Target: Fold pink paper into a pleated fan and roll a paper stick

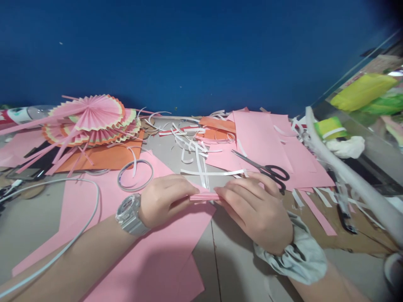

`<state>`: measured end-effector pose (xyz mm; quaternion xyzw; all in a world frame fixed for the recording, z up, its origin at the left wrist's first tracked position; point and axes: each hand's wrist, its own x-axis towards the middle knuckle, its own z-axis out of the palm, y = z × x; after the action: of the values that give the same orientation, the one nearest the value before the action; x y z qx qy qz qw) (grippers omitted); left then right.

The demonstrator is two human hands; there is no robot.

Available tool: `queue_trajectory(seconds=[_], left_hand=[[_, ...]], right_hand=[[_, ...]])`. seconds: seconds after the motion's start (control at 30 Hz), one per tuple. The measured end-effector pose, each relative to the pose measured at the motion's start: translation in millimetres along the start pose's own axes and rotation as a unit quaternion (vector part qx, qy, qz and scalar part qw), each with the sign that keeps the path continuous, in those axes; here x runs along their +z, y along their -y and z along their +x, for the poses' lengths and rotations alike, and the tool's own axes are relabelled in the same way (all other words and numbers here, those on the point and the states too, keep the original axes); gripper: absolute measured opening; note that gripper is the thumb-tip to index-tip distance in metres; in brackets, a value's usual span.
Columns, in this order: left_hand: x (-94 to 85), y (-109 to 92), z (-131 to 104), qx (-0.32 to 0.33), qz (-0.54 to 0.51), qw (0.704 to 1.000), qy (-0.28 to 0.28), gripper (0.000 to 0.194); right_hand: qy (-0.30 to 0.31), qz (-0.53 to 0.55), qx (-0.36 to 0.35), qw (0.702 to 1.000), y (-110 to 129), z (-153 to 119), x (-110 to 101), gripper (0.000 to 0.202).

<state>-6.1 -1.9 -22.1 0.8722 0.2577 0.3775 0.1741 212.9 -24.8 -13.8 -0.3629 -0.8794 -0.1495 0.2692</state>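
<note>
Between my two hands is a narrow strip of folded pink paper (205,196), its stacked pleats showing along the near edge. My left hand (165,195), with a grey watch on the wrist, is closed on the strip's left end. Gripping the right end is my right hand (256,209), fingers bent over the paper; a pale green scrunchie circles that wrist. Large pink sheets (176,243) lie beneath and in front of my left hand. Black-handled scissors (267,167) rest just beyond my right hand, blades pointing left. A ring of tape (135,175) lies beyond my left wrist.
Pleated pink and orange paper fans (94,117) are piled at the back left on an orange sheet (103,157). White paper strips (197,147) litter the middle. More pink sheets (261,138) lie at the back right. A white cable (94,209) crosses my left forearm.
</note>
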Motion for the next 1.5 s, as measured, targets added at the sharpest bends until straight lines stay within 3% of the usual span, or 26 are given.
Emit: queue_trajectory(seconds=[0.23,0.47,0.83,1.03,1.3,1.5], left_hand=[[-2.6,-3,2,0.006,-0.007,1.0,0.015,0.016],[-2.5,-3,-2,0.006,0.035,0.999,0.003,0.01],[7.8,-5,-1,0.067,0.064,0.995,0.038,0.004],[6.8,-2,-3,0.079,0.065,0.993,0.054,0.016],[2.8,1,-2,0.065,0.07,0.995,0.024,0.012],[4.0,3,-2,0.059,0.047,0.994,0.076,0.019]], right_hand=[[-0.005,-0.003,-0.01,1.0,0,1,-4,0.013],[0.002,0.002,-0.003,1.0,0,0,-3,0.012],[0.04,0.109,-0.028,0.993,9,1,5,0.022],[0.033,0.109,-0.035,0.993,8,1,6,0.019],[0.02,0.045,-0.015,0.999,3,2,2,0.011],[0.05,0.031,-0.029,0.998,3,1,2,0.022]])
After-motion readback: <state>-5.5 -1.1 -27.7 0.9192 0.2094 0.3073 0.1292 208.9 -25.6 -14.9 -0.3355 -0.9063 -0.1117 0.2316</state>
